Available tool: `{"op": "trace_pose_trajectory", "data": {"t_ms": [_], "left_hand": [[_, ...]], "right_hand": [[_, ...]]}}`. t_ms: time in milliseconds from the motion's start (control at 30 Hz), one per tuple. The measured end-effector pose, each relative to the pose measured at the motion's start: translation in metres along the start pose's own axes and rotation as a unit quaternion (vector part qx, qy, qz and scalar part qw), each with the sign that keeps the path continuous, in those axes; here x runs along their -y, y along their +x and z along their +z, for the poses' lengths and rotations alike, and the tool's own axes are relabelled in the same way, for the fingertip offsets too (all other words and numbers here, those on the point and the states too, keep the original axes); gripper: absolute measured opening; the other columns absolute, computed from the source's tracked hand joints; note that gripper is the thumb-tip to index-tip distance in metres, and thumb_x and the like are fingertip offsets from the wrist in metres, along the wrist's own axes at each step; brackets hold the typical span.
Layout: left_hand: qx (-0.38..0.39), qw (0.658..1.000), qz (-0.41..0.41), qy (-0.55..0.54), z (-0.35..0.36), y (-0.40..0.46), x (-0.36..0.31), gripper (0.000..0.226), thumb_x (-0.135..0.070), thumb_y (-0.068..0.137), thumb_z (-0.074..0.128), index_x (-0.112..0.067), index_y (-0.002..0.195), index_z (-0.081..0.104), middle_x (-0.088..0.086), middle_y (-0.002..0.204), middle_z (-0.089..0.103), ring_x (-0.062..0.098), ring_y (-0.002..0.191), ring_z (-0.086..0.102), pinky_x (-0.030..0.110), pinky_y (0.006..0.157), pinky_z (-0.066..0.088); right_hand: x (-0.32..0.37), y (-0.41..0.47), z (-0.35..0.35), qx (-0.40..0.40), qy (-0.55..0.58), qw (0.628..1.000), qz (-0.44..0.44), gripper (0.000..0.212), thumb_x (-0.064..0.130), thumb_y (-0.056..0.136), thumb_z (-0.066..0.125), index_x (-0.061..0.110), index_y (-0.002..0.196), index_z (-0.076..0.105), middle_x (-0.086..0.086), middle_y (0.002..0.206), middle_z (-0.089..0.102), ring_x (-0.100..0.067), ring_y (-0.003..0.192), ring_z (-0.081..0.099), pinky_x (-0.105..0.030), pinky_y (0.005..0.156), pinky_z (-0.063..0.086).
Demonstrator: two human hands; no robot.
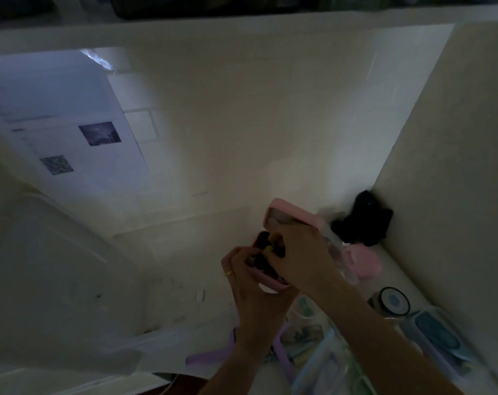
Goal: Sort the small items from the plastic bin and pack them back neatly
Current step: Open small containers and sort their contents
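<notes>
A small pink case [295, 216] with its lid open is held up in front of me over the white desk. My left hand [250, 283] cups the lower half of the case from below and wears a ring. My right hand [302, 252] reaches over the case, fingers pinched on small dark items [266, 246] inside it, one with a yellow tip. What exactly the fingers hold is blurred in the dim light. A clear plastic bin [327, 366] with mixed small items lies below my arms.
A black object [364, 220] sits in the desk's back right corner, with a pink item [364, 262] in front of it. A round tin [393, 302] and a teal-lidded box [439, 337] lie at right. A clear lid [51, 280] leans at left. Purple straps [210, 354] lie near.
</notes>
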State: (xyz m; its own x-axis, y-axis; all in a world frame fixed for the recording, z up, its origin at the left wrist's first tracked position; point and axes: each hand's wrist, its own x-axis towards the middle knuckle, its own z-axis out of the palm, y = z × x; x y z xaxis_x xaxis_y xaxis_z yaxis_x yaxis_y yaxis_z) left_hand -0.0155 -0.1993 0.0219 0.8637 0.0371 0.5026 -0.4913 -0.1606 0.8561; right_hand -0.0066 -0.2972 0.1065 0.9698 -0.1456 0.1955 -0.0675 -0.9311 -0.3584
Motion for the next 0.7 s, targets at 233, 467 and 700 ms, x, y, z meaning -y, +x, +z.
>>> {"op": "trace_pose_trajectory", "data": {"t_ms": [233,467,700], "left_hand": [[0.007,1.000,-0.019,0.008,-0.002,-0.002,0.003,0.068,-0.020,0.051,0.088,-0.012,0.108,0.053,0.001,0.125,0.039,0.026,0.102,0.056,0.045,0.072,0.056],[0.004,1.000,-0.018,0.003,-0.002,0.000,0.002,0.065,-0.021,0.052,0.084,-0.011,0.107,0.052,0.001,0.125,0.039,0.021,0.103,0.055,0.044,0.073,0.055],[0.002,1.000,-0.001,0.021,-0.001,0.007,0.008,0.065,-0.018,0.055,0.089,-0.014,0.107,0.050,0.000,0.123,0.039,0.022,0.102,0.054,0.035,0.074,0.053]], "right_hand": [[0.004,0.003,-0.003,0.031,-0.036,0.999,0.005,0.028,0.033,0.083,0.063,0.024,0.063,0.046,0.012,0.056,0.038,-0.001,0.049,0.034,-0.015,0.045,0.019],[0.011,0.005,-0.003,0.032,-0.032,0.999,0.006,0.042,0.022,0.081,0.062,0.026,0.052,0.032,0.011,0.048,0.033,-0.003,0.044,0.033,-0.018,0.044,0.019],[0.011,0.006,0.000,-0.004,-0.049,0.999,0.011,0.020,0.022,0.096,0.051,0.018,0.081,0.063,0.002,0.077,0.064,-0.011,0.061,0.050,-0.019,0.051,0.034]]}}
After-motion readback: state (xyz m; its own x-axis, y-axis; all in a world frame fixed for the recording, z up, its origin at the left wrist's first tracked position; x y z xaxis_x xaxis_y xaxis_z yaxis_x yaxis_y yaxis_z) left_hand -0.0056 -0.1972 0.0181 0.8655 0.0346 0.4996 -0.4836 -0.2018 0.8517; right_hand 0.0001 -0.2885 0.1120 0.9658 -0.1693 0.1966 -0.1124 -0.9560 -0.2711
